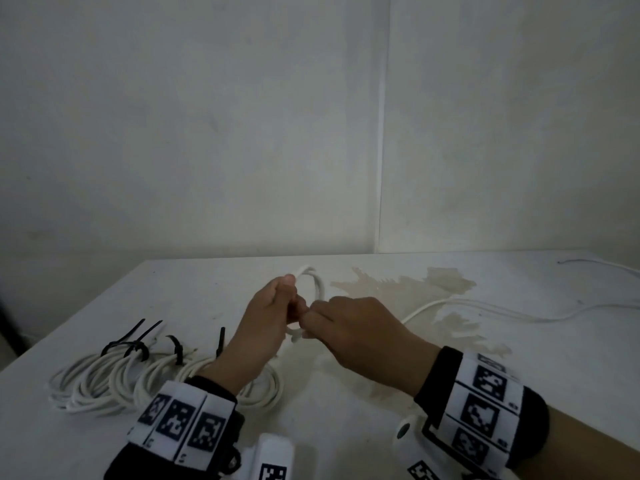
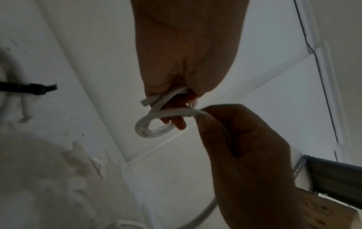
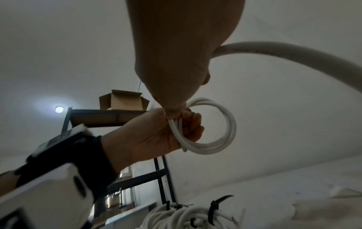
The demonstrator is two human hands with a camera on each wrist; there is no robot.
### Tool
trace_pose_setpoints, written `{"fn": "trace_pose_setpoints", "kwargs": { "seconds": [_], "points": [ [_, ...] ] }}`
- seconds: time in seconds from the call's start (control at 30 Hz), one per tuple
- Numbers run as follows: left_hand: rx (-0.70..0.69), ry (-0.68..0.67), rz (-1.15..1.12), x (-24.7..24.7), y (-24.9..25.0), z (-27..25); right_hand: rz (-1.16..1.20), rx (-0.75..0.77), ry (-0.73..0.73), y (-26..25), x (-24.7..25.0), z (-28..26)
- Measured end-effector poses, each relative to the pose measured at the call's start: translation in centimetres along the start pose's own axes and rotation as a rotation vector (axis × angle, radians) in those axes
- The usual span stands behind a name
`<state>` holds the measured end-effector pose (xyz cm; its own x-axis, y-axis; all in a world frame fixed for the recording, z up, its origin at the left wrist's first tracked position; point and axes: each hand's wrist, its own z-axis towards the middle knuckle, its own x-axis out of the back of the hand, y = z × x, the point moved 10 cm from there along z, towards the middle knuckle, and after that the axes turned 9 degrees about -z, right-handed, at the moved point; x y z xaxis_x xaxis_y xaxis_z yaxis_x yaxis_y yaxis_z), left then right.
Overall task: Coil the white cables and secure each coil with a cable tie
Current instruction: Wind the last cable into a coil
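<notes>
Above the middle of the white table (image 1: pixel 381 393) my left hand (image 1: pixel 277 303) grips a small coil of white cable (image 1: pixel 317 282) of about two loops. The right wrist view shows the coil (image 3: pixel 219 139) passing through the curled left fingers (image 3: pixel 192 127). My right hand (image 1: pixel 349 323) touches the left one and pinches the same cable (image 2: pixel 176 112) where it leaves the coil. The loose cable tail (image 1: pixel 485 311) runs off to the right across the table. Several finished white coils (image 1: pixel 114 379) bound with black cable ties (image 1: pixel 136 344) lie at the front left.
A brownish stain (image 1: pixel 408 289) marks the table behind my hands. A thin wire (image 1: pixel 599 263) lies at the far right edge. White walls close the back. A metal shelf (image 3: pixel 117 117) with a cardboard box (image 3: pixel 123 100) stands behind me.
</notes>
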<state>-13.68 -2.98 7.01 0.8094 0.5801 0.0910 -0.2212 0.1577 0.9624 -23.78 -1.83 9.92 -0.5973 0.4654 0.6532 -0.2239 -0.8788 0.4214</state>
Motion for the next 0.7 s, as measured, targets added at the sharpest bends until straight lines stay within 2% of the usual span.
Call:
{"fn": "trace_pose_setpoints", "kwargs": {
  "seconds": [0.17, 0.23, 0.3, 0.47, 0.57, 0.7],
  "points": [
    [-0.034, -0.063, 0.068, -1.7, 0.2, -0.7, 0.23, -0.111, -0.002, 1.5, 0.4, 0.4],
    [0.007, -0.112, 0.043, -2.3, 0.0, -0.9, 0.348, -0.28, -0.043, 3.7, 0.3, 0.4],
    [0.092, -0.185, -0.079, -3.3, -0.5, -1.4, 0.495, -0.408, -0.1, 5.6, -0.6, -0.1],
    [0.236, -0.219, -0.244, -4.1, -0.8, -1.7, 0.666, -0.475, -0.029, 7.7, -0.7, -0.4],
    [0.307, -0.244, -0.279, -4.6, -1.0, -2.2, 0.717, -0.574, 0.027, 9.9, -0.8, -1.2],
    [0.301, -0.241, -0.272, -5.2, -1.0, -2.4, 0.759, -0.641, 0.006, 10.8, -1.6, -2.1]
  ]
}}
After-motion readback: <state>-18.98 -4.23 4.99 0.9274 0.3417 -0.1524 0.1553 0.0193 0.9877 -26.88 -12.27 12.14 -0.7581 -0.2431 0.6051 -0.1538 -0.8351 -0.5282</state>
